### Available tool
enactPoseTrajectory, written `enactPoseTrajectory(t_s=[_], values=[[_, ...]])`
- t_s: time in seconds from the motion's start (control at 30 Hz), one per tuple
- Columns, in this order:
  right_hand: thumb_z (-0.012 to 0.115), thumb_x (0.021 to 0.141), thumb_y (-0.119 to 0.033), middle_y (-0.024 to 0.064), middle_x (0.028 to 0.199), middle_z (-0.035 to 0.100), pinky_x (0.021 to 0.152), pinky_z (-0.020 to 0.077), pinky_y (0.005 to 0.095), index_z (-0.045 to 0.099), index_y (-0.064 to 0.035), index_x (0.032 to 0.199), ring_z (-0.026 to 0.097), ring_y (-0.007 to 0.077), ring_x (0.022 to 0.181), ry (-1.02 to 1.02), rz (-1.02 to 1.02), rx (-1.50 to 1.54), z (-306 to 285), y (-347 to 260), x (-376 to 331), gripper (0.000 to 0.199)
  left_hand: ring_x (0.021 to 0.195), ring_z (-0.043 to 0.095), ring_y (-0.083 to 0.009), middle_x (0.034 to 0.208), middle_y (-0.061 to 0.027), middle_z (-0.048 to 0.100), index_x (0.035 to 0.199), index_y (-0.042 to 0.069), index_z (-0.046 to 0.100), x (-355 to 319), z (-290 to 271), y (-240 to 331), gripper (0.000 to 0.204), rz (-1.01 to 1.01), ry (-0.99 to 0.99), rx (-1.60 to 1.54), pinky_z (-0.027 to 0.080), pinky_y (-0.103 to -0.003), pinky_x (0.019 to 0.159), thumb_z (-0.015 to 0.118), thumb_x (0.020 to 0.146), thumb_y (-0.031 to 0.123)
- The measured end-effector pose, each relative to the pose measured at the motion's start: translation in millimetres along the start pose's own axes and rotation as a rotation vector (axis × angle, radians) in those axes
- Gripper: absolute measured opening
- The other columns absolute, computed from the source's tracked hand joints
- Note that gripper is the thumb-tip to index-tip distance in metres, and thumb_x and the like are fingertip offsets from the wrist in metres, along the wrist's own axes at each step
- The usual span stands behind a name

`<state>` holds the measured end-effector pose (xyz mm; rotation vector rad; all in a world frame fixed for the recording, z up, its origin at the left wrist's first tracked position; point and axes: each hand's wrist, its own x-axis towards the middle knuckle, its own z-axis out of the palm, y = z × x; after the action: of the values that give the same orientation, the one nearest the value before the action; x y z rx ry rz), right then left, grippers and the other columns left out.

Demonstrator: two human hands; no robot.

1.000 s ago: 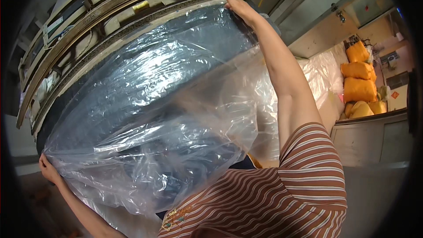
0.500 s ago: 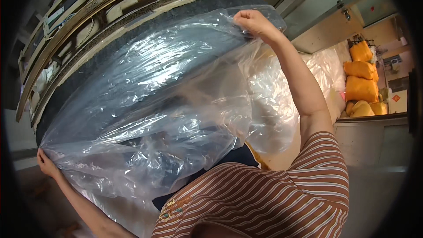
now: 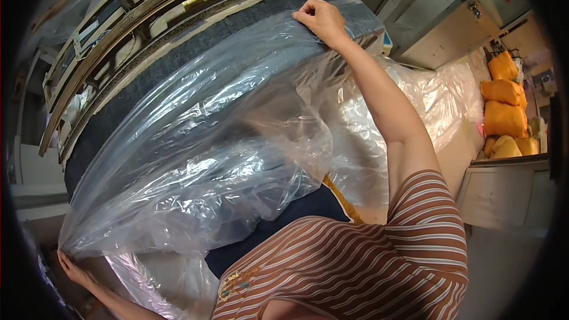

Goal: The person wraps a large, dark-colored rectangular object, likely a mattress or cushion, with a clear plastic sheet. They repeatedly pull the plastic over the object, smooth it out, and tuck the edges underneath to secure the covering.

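Observation:
A large sheet of clear plastic film [image 3: 195, 106] stretches across a dark-topped worktable [image 3: 112, 115], wrinkled and shiny, with its near part hanging down in front of my body. Low at the left, my left hand [image 3: 72, 268] is closed on a gathered corner of the film, beyond the table's end. At the far right of the tabletop my right hand [image 3: 325, 22] pinches the film's far edge between thumb and curled fingers. Between the two hands the film is pulled into long folds.
Along the table's far side runs a metal frame with rails [image 3: 127, 12]. Another person's arm [image 3: 50, 15] shows beyond it. More clear film [image 3: 438, 95] is heaped at the right, near orange bundles [image 3: 504, 115] and a wooden door panel [image 3: 444, 38].
My left hand has moved down toward me with the film corner. My right hand has shifted left and slightly farther away. The film's far edge is drawn tighter, baring more dark tabletop.

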<state>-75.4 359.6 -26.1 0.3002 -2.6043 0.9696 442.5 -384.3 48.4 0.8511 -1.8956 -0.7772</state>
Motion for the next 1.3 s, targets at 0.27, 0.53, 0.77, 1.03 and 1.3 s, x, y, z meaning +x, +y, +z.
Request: enactPoseTrajectory(t_s=[0.27,0.53,0.77,1.03,1.3], values=[[0.074,0.070,-0.032,0.0081,0.082,0.067,0.073,0.0478,0.0376,0.068,-0.0075,0.080,0.063,0.0249,0.084,-0.148,-0.084,-0.017,13,28,35,0.027,0.115,0.050,-0.0175,0.128,-0.0060,0.055,0.126,0.005,0.054,-58,-51,-66,0.040,-0.254,-0.103,0.031,0.038,-0.031,0.095,0.053,0.095,0.031],[0.060,0.086,-0.023,0.0085,0.082,0.063,0.070,0.0486,0.0328,0.057,-0.0061,0.096,0.059,0.0173,0.073,-0.054,-0.114,0.781,-19,-15,110,0.020,0.109,0.052,-0.0238,0.120,-0.0127,0.054,0.124,0.002,0.049,20,31,-59,0.039,-0.123,0.081,-0.309,0.044,-0.036,0.093,0.052,0.094,0.027],[0.060,0.084,-0.018,0.0046,0.075,0.064,0.068,0.0459,0.0271,0.058,-0.0041,0.092,0.059,0.0130,0.069,0.306,0.078,0.377,50,67,104,0.016,0.085,0.055,-0.0123,0.091,-0.0023,0.065,0.100,0.008,0.068,94,220,-110,0.029,0.147,-0.059,0.334,0.043,-0.024,0.081,0.059,0.091,0.033],[0.069,0.081,-0.022,-0.0010,0.079,0.063,0.070,0.0418,0.0226,0.067,-0.0029,0.087,0.052,0.0063,0.074,0.223,0.094,0.354,57,57,120,0.020,0.093,0.057,-0.0102,0.102,-0.0015,0.067,0.106,0.004,0.068,165,269,-134,0.031,-0.098,-0.189,-0.115,0.043,-0.023,0.084,0.060,0.091,0.030],[0.072,0.074,-0.023,0.0028,0.078,0.058,0.070,0.0428,0.0268,0.063,-0.0011,0.085,0.051,0.0135,0.072,0.339,0.130,0.114,57,58,133,0.026,0.092,0.057,-0.0129,0.102,-0.0048,0.065,0.107,0.000,0.065,182,297,-144,0.035,-0.056,-0.118,0.023,0.043,-0.025,0.082,0.063,0.088,0.029]])
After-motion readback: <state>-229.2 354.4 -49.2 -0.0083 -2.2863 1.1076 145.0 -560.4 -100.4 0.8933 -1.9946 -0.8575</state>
